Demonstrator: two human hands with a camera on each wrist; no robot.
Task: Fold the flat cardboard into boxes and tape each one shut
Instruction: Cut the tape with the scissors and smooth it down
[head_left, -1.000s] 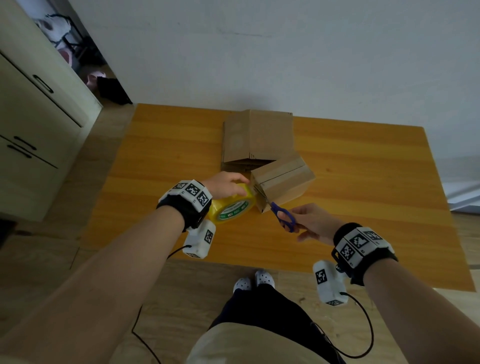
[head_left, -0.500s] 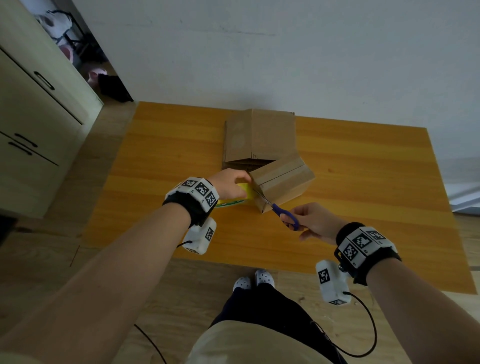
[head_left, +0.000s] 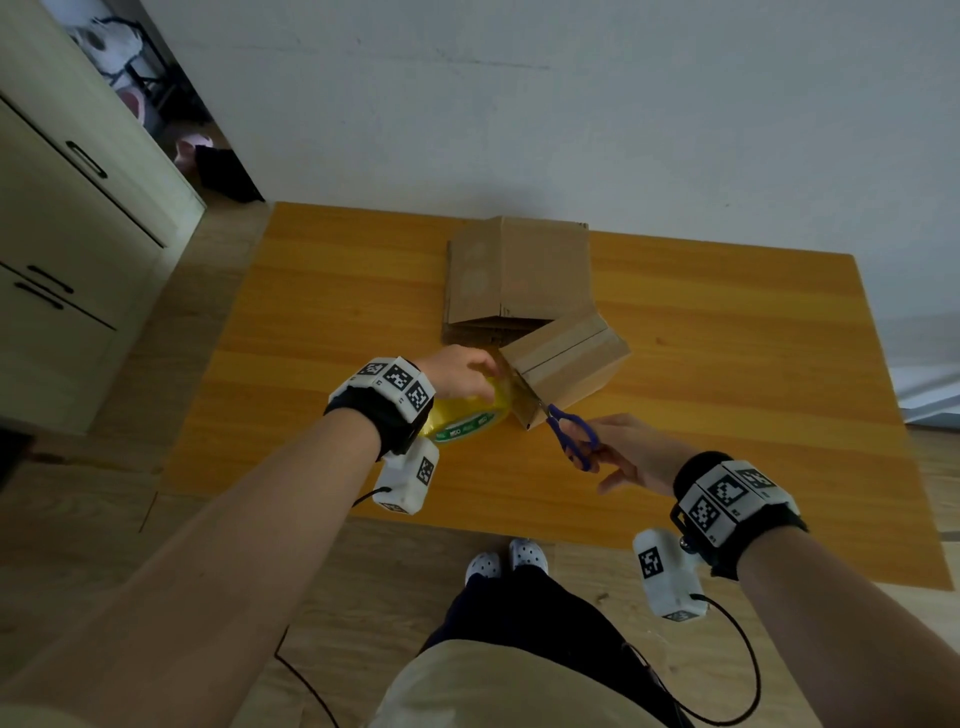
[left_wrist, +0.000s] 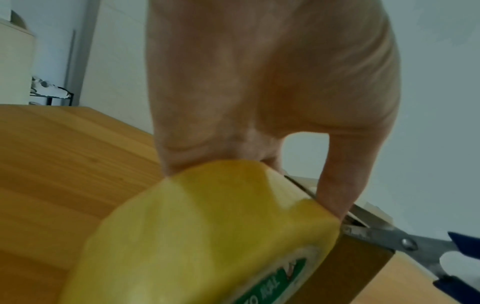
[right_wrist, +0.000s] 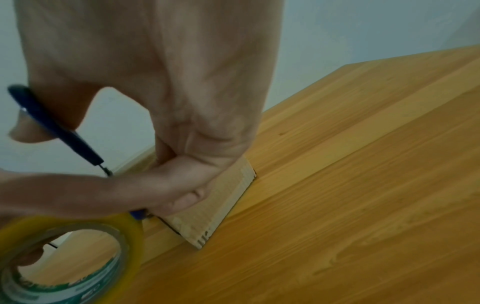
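A small folded cardboard box (head_left: 569, 364) lies on the wooden table (head_left: 337, 312), with a tape strip along its top seam. My left hand (head_left: 460, 371) grips a yellow tape roll (head_left: 467, 415) with a green label, held against the box's left end. The roll (left_wrist: 207, 236) fills the left wrist view under my fingers (left_wrist: 335, 174). My right hand (head_left: 623, 452) holds blue-handled scissors (head_left: 571, 434), blades at the box's near-left corner beside the roll. The scissor blades (left_wrist: 384, 234) meet the tape at the box edge. In the right wrist view the scissors handle (right_wrist: 52, 123), the roll (right_wrist: 64, 257) and the box (right_wrist: 221, 205) show.
A stack of flat cardboard (head_left: 514, 275) lies behind the box, near the wall. A cabinet (head_left: 67, 249) stands to the left of the table. My feet in white shoes (head_left: 506, 558) are at the table's near edge.
My left hand tipped the tape roll down and back up, so its green label faces me again. The scissors stayed at the box's near-left corner.
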